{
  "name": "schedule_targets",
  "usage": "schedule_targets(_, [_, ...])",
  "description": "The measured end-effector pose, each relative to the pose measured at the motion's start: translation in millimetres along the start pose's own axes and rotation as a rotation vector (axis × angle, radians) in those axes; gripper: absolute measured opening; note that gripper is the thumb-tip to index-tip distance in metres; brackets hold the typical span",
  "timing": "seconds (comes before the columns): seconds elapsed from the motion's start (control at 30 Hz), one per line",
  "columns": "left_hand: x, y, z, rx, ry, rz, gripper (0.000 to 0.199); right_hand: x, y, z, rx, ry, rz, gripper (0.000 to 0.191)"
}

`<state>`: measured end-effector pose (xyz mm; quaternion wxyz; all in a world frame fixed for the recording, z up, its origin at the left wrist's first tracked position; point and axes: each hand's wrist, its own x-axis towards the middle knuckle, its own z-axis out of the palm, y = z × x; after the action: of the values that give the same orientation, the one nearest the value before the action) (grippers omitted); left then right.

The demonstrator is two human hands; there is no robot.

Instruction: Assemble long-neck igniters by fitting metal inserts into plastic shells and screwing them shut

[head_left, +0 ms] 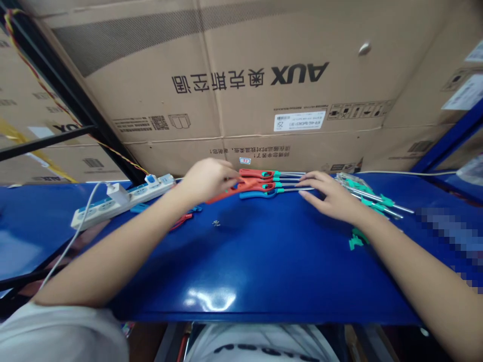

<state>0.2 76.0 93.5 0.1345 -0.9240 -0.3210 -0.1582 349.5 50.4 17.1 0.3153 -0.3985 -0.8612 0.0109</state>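
A row of long-nosed lighters lies side by side on the blue table, with red handles, a blue handle (258, 194), green triggers and thin metal tubes. My left hand (209, 182) is over the left end of the row, fingers curled on a red lighter handle (222, 194) that slants toward me; its fingertips are partly hidden. At the tube ends, my right hand (327, 195) has its fingers apart, the tips at or very near the metal tubes (292, 179). To its right lie loose metal tubes with green parts (372, 197). More green pieces (356, 239) rest under my right forearm.
A white power strip (130, 200) with plugs and a white cable stands at the left. Red and blue handle pieces (183, 220) lie beside my left forearm, with tiny metal bits (216, 223) nearby. Large cardboard boxes (241, 45) wall off the back of the blue table (264, 271).
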Motion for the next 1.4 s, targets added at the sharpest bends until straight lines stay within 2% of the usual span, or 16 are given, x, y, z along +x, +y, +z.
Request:
schedule_targets(0.03, [2.8,19.7,6.5,0.030,-0.015,0.055,0.026,1.2,-9.7,1.5,0.081,-0.027,-0.008,0.028])
schedule_targets(0.1, [8.3,55.8,23.3,0.059,-0.122,0.156,0.022,2.1,-27.0,6.1,0.236,-0.115,-0.011,0.033])
schedule_targets(0.17, [13.3,83.0,41.9,0.053,-0.175,0.168,0.016,1.3,-39.0,12.8,0.362,-0.256,-0.007,0.037])
schedule_targets(0.23, [17.3,99.2,58.0,0.032,-0.190,0.171,0.012,-0.4,-44.6,20.2,0.388,-0.360,0.052,0.032])
schedule_targets(0.3, [19.8,106.1,68.6,-0.001,-0.197,0.166,0.012,-2.1,-44.8,25.9,0.367,-0.400,0.104,0.022])
schedule_targets(0.4, [18.9,106.8,72.2,-0.051,-0.179,0.157,0.016,-3.6,-40.3,28.9,0.321,-0.446,0.107,0.010])
schedule_targets(0.5, [9.0,103.3,66.9,-0.116,-0.170,0.152,0.021,-4.0,-36.9,27.0,0.255,-0.473,0.070,0.010])
schedule_targets(0.67, [-28.7,92.8,64.6,-0.341,-0.187,-0.089,0.044,-3.9,-37.2,23.5,0.224,-0.508,0.063,0.007])
schedule_targets(0.77, [-49.8,87.5,74.1,-0.492,-0.106,-0.213,0.038,-3.9,-36.9,24.2,0.233,-0.519,0.081,0.011])
schedule_targets(0.83, [-57.2,85.8,82.5,-0.585,-0.026,-0.247,0.034,-3.5,-36.0,26.0,0.286,-0.527,0.103,0.021])
schedule_targets(1.0, [-58.5,86.0,94.9,-0.746,0.071,-0.274,0.026,-1.2,-34.2,29.3,0.391,-0.528,0.163,0.035])
schedule_targets(1.13, [-59.8,86.2,92.3,-0.739,0.055,-0.263,0.029,-0.3,-34.9,25.5,0.414,-0.532,0.185,0.035])
schedule_targets(1.3, [-63.0,82.8,90.3,-0.678,-0.003,-0.114,0.035,-1.7,-36.0,17.9,0.431,-0.573,0.144,0.031])
schedule_targets(1.4, [-62.6,81.0,91.3,-0.666,-0.014,-0.099,0.038,-2.7,-37.2,14.8,0.416,-0.592,0.131,0.028])
